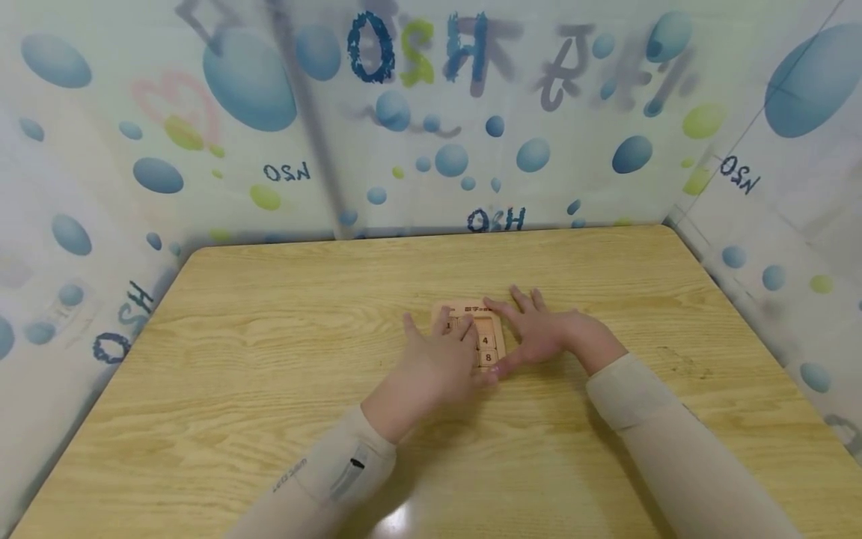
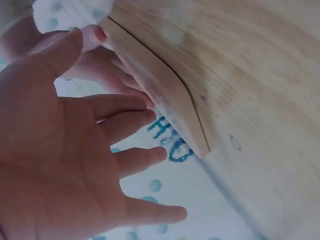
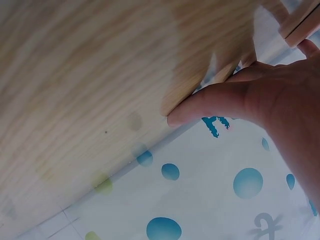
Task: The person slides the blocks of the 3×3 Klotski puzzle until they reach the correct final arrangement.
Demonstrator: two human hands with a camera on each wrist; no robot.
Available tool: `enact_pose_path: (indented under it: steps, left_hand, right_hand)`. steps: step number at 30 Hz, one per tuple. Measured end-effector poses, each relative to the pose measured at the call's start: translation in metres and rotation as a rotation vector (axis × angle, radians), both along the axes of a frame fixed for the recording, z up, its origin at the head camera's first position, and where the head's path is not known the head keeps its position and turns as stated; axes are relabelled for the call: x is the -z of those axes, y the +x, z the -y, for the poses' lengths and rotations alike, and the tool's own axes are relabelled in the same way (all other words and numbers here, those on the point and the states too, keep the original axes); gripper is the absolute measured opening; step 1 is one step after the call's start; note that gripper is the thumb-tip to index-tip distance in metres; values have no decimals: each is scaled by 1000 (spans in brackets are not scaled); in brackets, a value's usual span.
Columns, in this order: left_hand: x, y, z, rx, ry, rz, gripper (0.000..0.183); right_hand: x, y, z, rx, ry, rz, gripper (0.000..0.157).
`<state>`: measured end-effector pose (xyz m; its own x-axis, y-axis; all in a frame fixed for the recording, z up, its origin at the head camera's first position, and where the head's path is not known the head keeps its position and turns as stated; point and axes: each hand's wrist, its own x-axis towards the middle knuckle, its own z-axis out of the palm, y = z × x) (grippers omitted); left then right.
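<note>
A wooden sliding number puzzle lies flat on the table, its tiles 4 and 8 showing beside an empty square at upper right. My left hand is over its left part with spread, nearly straight fingers, hiding several tiles. In the left wrist view, the left fingertips are close to the puzzle's face. My right hand holds the puzzle's right side between thumb and index finger, at the lower and upper right corners. Its other fingers extend away; one fingertip meets the tabletop in the right wrist view.
The wood-grain table extends around the puzzle on all sides. A white curtain printed with blue and green drops and lettering hangs behind the far edge and along both sides. Light sleeves cover both forearms.
</note>
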<state>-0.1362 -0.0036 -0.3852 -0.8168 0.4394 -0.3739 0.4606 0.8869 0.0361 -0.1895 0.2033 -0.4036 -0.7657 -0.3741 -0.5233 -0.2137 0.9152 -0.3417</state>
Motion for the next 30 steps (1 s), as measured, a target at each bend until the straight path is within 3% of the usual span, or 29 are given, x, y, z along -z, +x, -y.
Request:
enact_pose_path:
  steps: [5, 13, 23, 30]
  left_hand:
    - [2, -8, -2, -46, -30, 13, 92]
    - [0, -10, -18, -34, -22, 30, 87]
    - [-6, 1, -16, -47, -4, 29, 88]
    - [-11, 19, -6, -59, -28, 18, 88]
  right_hand:
    - [0, 0, 0, 6, 10, -5, 133]
    - [2, -1, 0, 2, 22, -12, 120]
    - [3, 1, 2, 3, 20, -21, 122]
    - [1, 1, 1, 28, 33, -25, 129]
